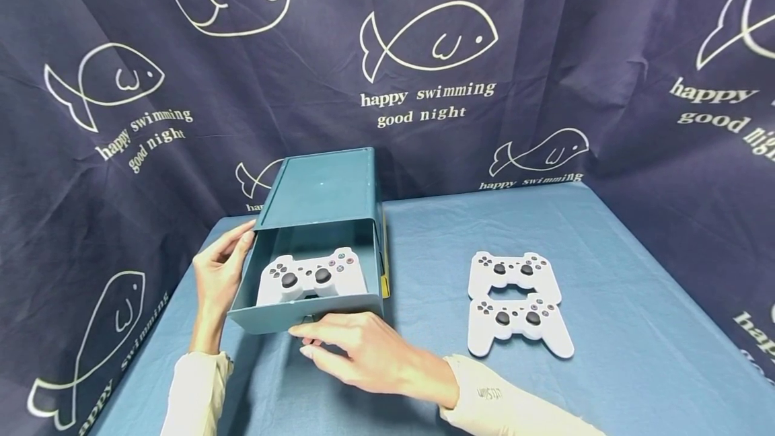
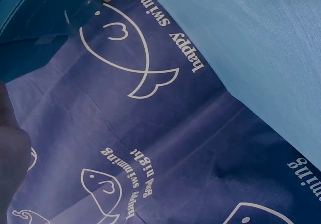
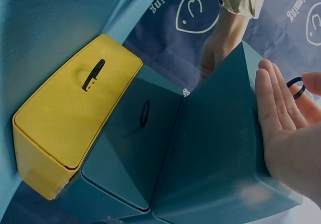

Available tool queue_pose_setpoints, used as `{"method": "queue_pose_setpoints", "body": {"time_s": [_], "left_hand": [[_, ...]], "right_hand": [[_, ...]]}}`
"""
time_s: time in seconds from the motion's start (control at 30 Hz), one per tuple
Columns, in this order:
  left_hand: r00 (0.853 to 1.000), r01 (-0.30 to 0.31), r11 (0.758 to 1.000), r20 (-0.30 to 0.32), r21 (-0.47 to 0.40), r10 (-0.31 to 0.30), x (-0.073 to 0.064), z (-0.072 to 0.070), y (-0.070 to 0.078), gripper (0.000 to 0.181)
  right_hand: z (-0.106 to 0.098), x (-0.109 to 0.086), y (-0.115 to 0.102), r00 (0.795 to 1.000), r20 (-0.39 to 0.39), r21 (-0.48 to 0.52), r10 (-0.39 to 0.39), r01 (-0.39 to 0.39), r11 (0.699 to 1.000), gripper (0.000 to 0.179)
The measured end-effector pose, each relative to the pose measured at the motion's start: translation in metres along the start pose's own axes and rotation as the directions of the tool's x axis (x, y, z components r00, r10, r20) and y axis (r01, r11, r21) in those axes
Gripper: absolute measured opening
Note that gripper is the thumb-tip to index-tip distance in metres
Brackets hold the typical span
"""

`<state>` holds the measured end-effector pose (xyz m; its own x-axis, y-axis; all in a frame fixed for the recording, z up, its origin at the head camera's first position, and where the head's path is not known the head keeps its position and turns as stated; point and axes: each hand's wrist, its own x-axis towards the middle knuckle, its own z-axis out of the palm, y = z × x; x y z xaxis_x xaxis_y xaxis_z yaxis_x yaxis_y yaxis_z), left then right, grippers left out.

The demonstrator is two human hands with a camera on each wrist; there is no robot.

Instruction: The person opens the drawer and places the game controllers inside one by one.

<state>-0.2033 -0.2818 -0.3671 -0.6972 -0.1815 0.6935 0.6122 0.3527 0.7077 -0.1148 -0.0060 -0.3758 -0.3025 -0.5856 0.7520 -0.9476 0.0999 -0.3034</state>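
Note:
A teal drawer cabinet point(image 1: 323, 184) stands at the back left of the table, its top drawer point(image 1: 266, 318) pulled out. Inside the drawer lies a white game controller point(image 1: 311, 278) with black thumbsticks. My left hand point(image 1: 220, 271) rests on the cabinet's left side near the front corner, fingers fairly straight. At the drawer front, my right hand point(image 1: 363, 352) pinches the black ring handle point(image 3: 297, 88), its other fingers lying along the panel. The left wrist view catches only part of the cabinet point(image 2: 30, 13) and of the left hand point(image 2: 10, 153).
Two more white controllers, a rear one point(image 1: 511, 274) and a front one point(image 1: 521, 325), lie touching on the blue tablecloth point(image 1: 424, 254) to the right. Below the open drawer are a closed teal drawer point(image 3: 135, 148) and a yellow one point(image 3: 75, 103). A dark fish-print curtain point(image 1: 424, 140) stands behind.

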Motion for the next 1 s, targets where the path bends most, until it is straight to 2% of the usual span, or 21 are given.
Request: {"method": "queue_pose_setpoints", "body": {"time_s": [0.33, 0.67, 1.0], "left_hand": [[1.0, 0.014, 1.0, 0.004, -0.005, -0.014, 0.0007, -0.0007, 0.001, 0.024], [1.0, -0.002, 1.0, 0.005, 0.015, 0.002, 0.0004, -0.0008, 0.0006, 0.025], [1.0, 0.009, 1.0, 0.004, 0.015, -0.009, -0.0001, -0.0011, 0.0017, 0.025]], "right_hand": [[-0.0013, 0.0031, -0.0012, 1.0, 0.014, 0.004, 0.023, -0.023, 1.0, 0.028], [0.0, 0.0056, 0.0022, 0.998, 0.011, 0.038, 0.056, -0.057, 0.998, 0.028], [0.0, 0.0092, 0.0044, 0.998, 0.006, 0.053, 0.061, -0.061, 0.997, 0.027]]}}
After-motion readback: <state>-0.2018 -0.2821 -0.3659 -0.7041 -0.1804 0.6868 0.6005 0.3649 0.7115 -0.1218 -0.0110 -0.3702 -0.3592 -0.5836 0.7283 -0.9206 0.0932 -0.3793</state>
